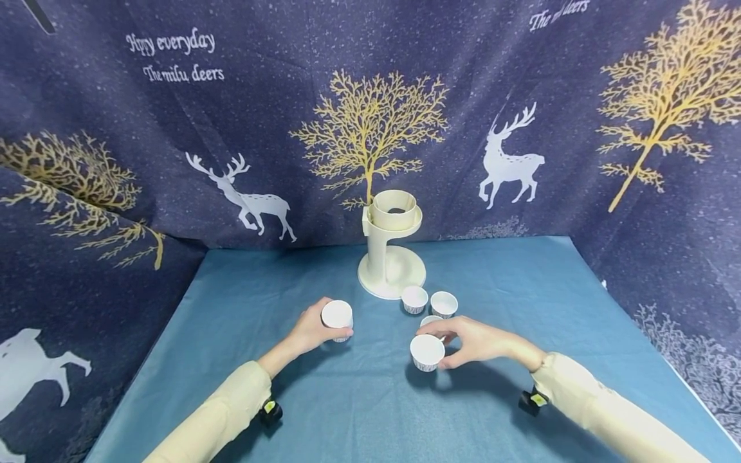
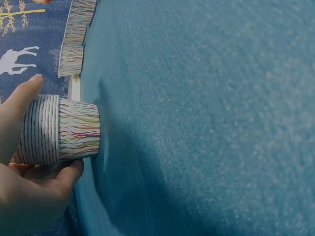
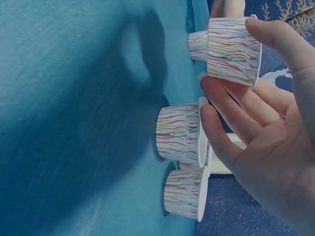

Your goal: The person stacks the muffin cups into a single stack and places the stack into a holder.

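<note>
In my left hand I grip a stack of nested paper baking cups, white with wavy coloured lines, held close over the cloth. My right hand pinches a single paper baking cup between thumb and fingers, its white opening facing up in the head view. Behind that hand stand more cups of the same kind: one cup partly hidden by the fingers, another cup and a third cup, all upright on the cloth. The right fingers pass close to the rim of the nearest standing cup.
A cream stand with a round base and a ring-shaped holder on top stands at the back middle. Blue cloth covers the table. A dark curtain with deer and trees hangs behind and to both sides.
</note>
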{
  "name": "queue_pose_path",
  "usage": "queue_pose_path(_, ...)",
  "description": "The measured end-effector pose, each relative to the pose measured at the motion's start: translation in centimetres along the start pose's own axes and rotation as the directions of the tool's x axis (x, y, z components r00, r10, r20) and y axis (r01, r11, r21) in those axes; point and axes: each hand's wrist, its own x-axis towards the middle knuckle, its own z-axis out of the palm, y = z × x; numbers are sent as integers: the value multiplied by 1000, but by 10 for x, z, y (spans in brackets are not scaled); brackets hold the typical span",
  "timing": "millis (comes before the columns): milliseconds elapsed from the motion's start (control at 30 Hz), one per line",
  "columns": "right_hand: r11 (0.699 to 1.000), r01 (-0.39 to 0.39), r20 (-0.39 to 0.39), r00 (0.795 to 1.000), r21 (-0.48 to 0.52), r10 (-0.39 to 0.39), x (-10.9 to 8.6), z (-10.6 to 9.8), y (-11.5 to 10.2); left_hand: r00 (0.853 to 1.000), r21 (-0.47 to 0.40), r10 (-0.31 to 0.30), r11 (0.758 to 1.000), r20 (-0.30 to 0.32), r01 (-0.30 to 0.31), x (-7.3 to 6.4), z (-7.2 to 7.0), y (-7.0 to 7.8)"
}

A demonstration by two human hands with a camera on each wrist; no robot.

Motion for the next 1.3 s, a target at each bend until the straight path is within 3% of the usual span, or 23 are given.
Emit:
queue_pose_path(367, 999, -32, 1, 999, 10, 32, 18, 1, 2, 1000, 12, 1, 1000, -6, -1, -1, 0, 0)
queue_pose_path(933, 1000, 6, -52, 999, -25, -8, 42, 7, -3, 1000, -8, 2, 1000, -5, -2, -1, -2, 0)
queue_pose_path(1300, 1000, -4, -30, 1000, 21, 5, 52, 8, -2, 1000, -5, -4, 1000, -7, 4, -1, 0, 1)
